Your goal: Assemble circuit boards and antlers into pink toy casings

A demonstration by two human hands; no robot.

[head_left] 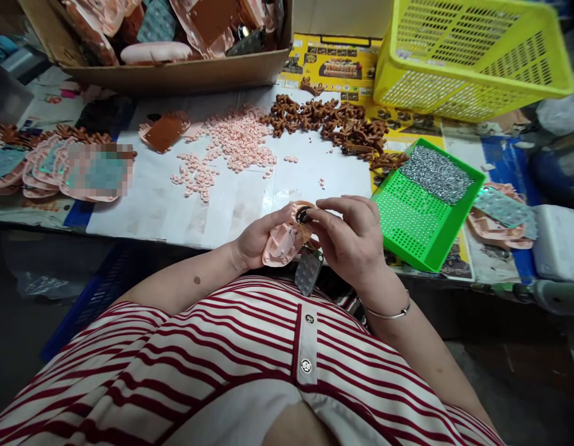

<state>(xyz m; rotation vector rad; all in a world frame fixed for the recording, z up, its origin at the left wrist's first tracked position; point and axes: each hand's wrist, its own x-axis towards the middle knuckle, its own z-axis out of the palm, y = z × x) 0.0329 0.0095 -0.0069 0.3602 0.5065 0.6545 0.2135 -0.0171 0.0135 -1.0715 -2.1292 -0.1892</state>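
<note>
My left hand [259,238] is closed around a pink plastic shell [284,243] held at the table's front edge. My right hand [354,238] pinches a small dark round part [303,215] at the top of that shell. A grey dotted circuit sheet [308,272] hangs below the shell, between my hands. A heap of small pink rings [238,139] lies on the white table sheet [231,204] behind them. Brown antler-shaped pieces [342,124] are piled farther back right.
A green perforated tray [410,220] with a mass of small silver screws [435,173] sits right of my hands. A yellow basket [472,56] stands at back right, a cardboard box [175,74] of pink shells at back left. Stacked pink shells [40,170] lie at left.
</note>
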